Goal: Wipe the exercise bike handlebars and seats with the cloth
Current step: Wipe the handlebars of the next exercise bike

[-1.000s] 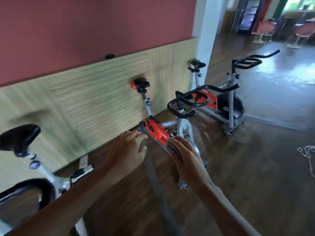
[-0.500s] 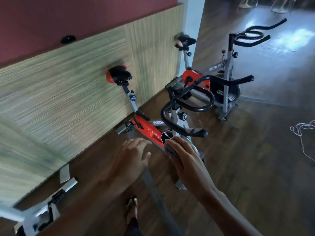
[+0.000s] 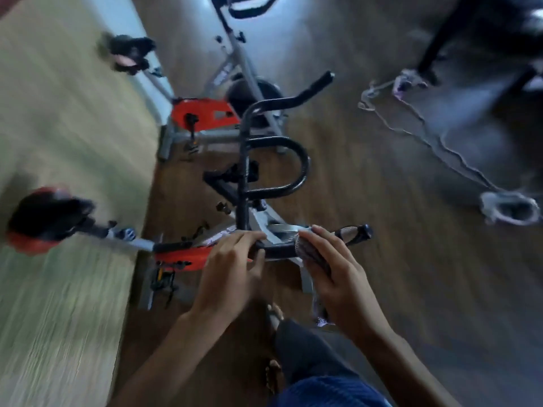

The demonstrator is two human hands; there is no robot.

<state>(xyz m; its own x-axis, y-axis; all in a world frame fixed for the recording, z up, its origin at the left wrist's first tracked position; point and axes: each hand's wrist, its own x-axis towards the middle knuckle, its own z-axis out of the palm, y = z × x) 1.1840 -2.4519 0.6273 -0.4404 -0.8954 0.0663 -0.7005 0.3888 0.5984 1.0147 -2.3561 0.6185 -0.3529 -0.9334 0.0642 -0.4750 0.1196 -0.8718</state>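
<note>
Blur smears the red-and-black saddle (image 3: 44, 221) at the near left and the black saddle (image 3: 127, 52) far left, the top edge cuts off the far black looped handlebars (image 3: 249, 11), the right hand (image 3: 338, 277) hides most of the grey patterned cloth (image 3: 310, 254), and the left hand (image 3: 232, 265) covers part of the near black handlebar (image 3: 279, 251).

You had one view only, from your head; it looked steeply down on the handlebar (image 3: 279, 251) close below. The wall (image 3: 58, 113) lay at its left side.

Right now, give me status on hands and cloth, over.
Both busy: left hand grips the handlebar; right hand wraps the cloth round the same bar. Red-and-black seat off left, not touched. Nothing blocking the bar.
</note>
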